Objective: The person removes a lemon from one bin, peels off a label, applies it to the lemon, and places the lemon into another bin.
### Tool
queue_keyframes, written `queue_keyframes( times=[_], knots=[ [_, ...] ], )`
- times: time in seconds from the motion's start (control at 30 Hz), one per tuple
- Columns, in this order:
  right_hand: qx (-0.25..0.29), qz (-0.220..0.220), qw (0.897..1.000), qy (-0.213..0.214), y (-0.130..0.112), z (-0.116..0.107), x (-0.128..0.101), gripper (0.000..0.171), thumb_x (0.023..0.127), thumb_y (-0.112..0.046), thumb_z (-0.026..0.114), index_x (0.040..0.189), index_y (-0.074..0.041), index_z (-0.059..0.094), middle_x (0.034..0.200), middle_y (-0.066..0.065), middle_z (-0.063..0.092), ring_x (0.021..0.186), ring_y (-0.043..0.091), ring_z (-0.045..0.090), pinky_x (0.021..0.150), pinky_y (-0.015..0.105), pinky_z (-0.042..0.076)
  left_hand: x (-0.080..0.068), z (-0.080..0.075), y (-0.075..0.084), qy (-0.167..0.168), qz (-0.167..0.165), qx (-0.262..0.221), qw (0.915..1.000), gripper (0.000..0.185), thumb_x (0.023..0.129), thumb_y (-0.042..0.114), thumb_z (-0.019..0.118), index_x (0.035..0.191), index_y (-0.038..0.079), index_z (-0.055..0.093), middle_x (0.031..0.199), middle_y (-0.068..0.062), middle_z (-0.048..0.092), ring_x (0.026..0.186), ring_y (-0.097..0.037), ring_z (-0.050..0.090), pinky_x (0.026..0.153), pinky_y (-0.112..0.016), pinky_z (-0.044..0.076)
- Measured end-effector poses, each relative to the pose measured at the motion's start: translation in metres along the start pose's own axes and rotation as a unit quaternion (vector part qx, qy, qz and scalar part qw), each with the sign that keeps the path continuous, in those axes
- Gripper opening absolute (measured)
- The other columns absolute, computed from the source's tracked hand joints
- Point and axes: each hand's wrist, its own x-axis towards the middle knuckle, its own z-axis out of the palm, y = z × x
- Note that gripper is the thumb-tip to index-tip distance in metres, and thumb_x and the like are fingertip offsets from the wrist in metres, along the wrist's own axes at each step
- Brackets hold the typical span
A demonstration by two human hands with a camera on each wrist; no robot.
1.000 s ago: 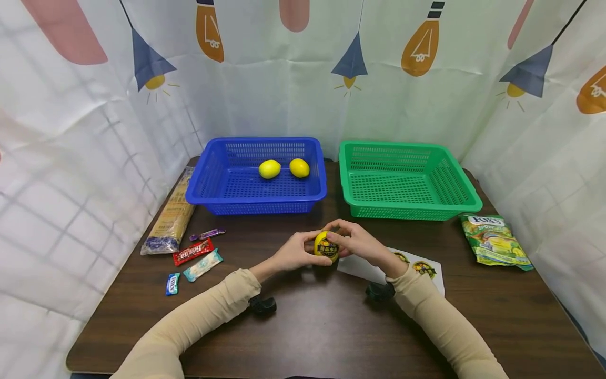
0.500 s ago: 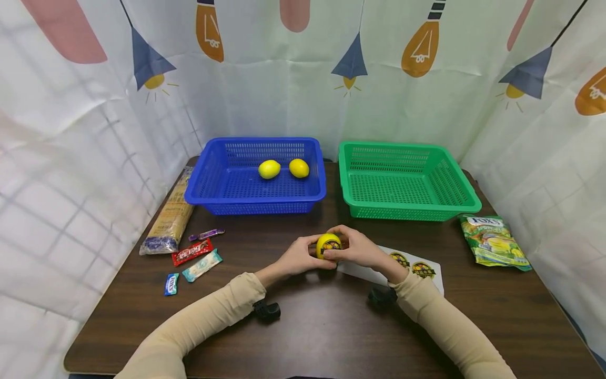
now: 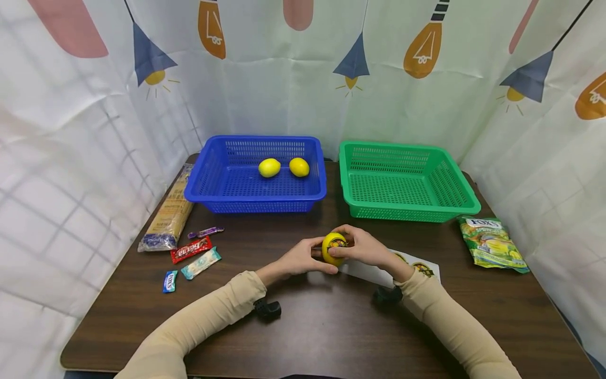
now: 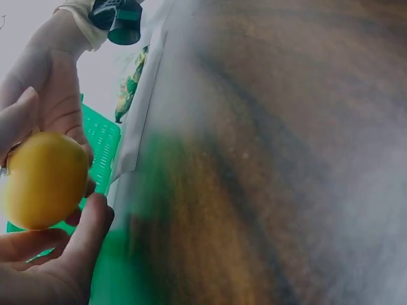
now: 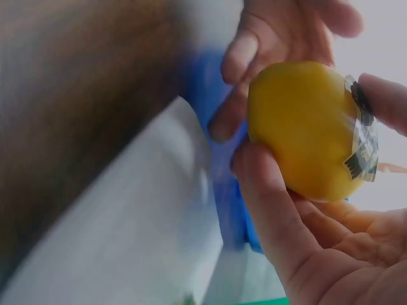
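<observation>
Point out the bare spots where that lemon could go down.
The green basket holds nothing. Bare table lies between the two sleeves. The blue basket has bare floor in front of its two lemons. Crowded: the wrappers at left, the sticker sheet by the right hand.

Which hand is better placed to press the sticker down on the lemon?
Right, probably. The right hand has a fingertip at the sticker on the lemon, as the right wrist view shows. The left hand cups the lemon's other side, away from the sticker, steadying it.
</observation>
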Motion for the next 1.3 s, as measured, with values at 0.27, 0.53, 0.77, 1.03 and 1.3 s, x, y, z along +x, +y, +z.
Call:
queue_keyframes(
  times=[0.27,0.53,0.77,1.03,1.3],
  knots=[
    [-0.033,-0.017,0.999,0.012,-0.015,-0.022,-0.003,0.059,0.091,-0.035,0.070,0.137,-0.006,0.047,0.112,0.017,0.070,0.093,0.018,0.066,0.083,0.037,0.060,0.002,-0.004,-0.001,-0.007,-0.006,-0.025,0.9996,0.083,0.086,0.025,0.078,0.154,0.012,0.032,0.152,-0.015,0.047,0.132,-0.031,0.057,0.099,-0.037,0.057],
    [-0.070,-0.043,0.996,0.033,-0.036,-0.057,-0.006,0.058,0.090,-0.034,0.072,0.137,-0.011,0.047,0.105,0.013,0.069,0.091,0.021,0.066,0.083,0.037,0.056,0.012,-0.006,-0.002,0.016,-0.013,-0.046,0.9987,0.061,0.094,0.016,0.068,0.148,0.002,0.041,0.146,-0.023,0.052,0.127,-0.034,0.061,0.095,-0.037,0.059],
    [-0.086,-0.067,0.991,0.073,-0.075,-0.103,0.004,0.057,0.091,-0.030,0.070,0.141,-0.013,0.046,0.109,0.014,0.067,0.093,0.023,0.063,0.083,0.034,0.053,0.038,-0.005,0.010,0.059,-0.020,-0.120,0.9908,0.050,0.105,0.025,0.050,0.144,-0.005,0.043,0.141,-0.028,0.055,0.121,-0.028,0.064,0.106,-0.038,0.053],
    [-0.056,-0.020,0.992,0.115,-0.102,-0.156,0.039,0.065,0.095,-0.037,0.065,0.149,-0.014,0.036,0.126,0.016,0.061,0.102,0.017,0.064,0.093,0.030,0.056,0.080,-0.006,0.023,0.109,-0.010,-0.183,0.9770,0.054,0.107,0.032,0.044,0.146,-0.005,0.039,0.142,-0.028,0.052,0.124,-0.028,0.063,0.107,-0.032,0.052],
    [0.010,0.053,0.988,0.143,-0.080,-0.187,0.086,0.072,0.097,-0.042,0.060,0.154,-0.011,0.029,0.140,0.011,0.048,0.121,0.024,0.057,0.111,0.042,0.047,0.103,-0.003,0.037,0.151,-0.021,-0.231,0.9608,0.044,0.105,0.036,0.047,0.135,0.003,0.049,0.131,-0.023,0.061,0.117,-0.027,0.068,0.100,-0.028,0.055]
  ],
)
